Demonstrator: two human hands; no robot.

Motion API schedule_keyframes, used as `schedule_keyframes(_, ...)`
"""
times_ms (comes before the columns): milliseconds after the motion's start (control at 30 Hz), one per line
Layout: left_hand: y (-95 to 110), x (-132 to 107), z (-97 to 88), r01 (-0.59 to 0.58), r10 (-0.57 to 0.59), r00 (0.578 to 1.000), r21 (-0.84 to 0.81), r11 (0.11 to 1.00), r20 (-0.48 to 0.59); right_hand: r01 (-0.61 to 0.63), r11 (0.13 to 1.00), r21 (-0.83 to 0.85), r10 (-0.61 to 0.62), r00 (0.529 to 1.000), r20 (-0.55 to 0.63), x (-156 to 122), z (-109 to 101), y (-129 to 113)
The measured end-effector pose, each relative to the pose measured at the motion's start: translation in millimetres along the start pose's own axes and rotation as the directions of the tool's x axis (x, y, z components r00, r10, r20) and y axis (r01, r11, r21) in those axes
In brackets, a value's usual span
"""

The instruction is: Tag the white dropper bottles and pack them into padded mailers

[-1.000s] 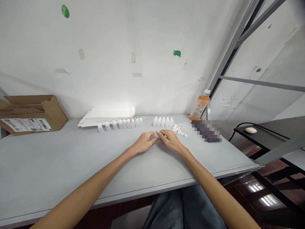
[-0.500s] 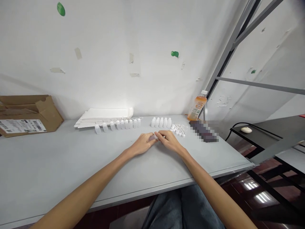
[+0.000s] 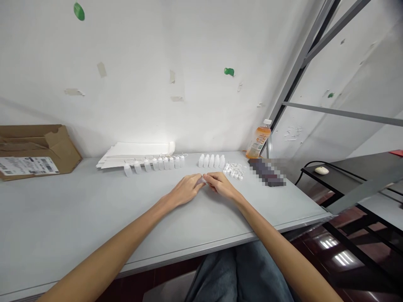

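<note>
Both my hands meet over the grey table (image 3: 78, 218), a little in front of the rows of bottles. My left hand (image 3: 185, 189) is closed round a small white plastic bottle (image 3: 200, 180) lying on its side. My right hand (image 3: 220, 184) pinches at the bottle's end with thumb and fingers; whatever small part it grips is hidden. Behind the hands stands a row of small white bottles (image 3: 154, 164), a second short row of capped bottles (image 3: 211, 161), and a loose heap of tiny white caps (image 3: 234, 170).
A stack of flat white cartons (image 3: 135, 149) lies against the wall. An open cardboard box (image 3: 34, 151) sits at the far left. An orange drink bottle (image 3: 258, 140) stands by a grey metal frame post (image 3: 292, 84). A computer mouse (image 3: 321, 170) rests on a dark side desk.
The hands stay together on the small bottle, with only slight finger movement. The view has drifted a little, so everything sits slightly further left.
</note>
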State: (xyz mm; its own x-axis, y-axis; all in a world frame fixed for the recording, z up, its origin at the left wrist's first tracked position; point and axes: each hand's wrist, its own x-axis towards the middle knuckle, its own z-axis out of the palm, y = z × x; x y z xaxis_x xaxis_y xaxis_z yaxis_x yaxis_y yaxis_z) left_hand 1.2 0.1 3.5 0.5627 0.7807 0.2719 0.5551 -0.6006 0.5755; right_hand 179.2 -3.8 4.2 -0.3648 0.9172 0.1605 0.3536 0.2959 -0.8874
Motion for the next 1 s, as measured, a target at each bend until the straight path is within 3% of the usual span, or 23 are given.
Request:
schedule_keyframes(133, 5.2, -0.3, -1.5, 0.033, -0.032, 0.999, -0.060, 0.998, 0.017, -0.056, 0.994, 0.090, 0.055, 0.998, 0.006, 0.9, -0.6, 1.7)
schedule_keyframes(300, 11.2, 0.5, -5.8, 0.135, -0.133, 0.991, -0.151, 0.979, 0.023, 0.050, 0.997, 0.054, -0.044, 0.995, -0.094, -0.2, -0.8, -6.2)
schedule_keyframes(633, 9.7, -1.8, -3.4, 0.125, -0.120, 0.992, -0.125, 0.984, 0.051, -0.030, 0.997, 0.077, 0.030, 1.000, 0.001, -0.2, 1.3, -1.1)
schedule_keyframes(733, 9.1, -0.3, -0.8, 0.144, -0.139, 0.989, -0.185, 0.972, 0.043, -0.041, 0.990, 0.132, 0.042, 0.999, -0.004, 1.6, 2.3, 0.1)
schedule_keyframes(833, 8.7, 3.1, 1.8, 0.210, -0.211, 0.977, -0.381, 0.900, 0.039, -0.024, 0.975, 0.223, 0.043, 0.996, -0.083, 3.6, 1.9, -2.8)
schedule_keyframes(1000, 5.7, 8.2, 0.8, 0.308, -0.379, 0.924, -0.689, 0.657, 0.051, 0.027, 0.978, 0.207, 0.019, 0.976, -0.219, 4.1, -0.8, -5.8)
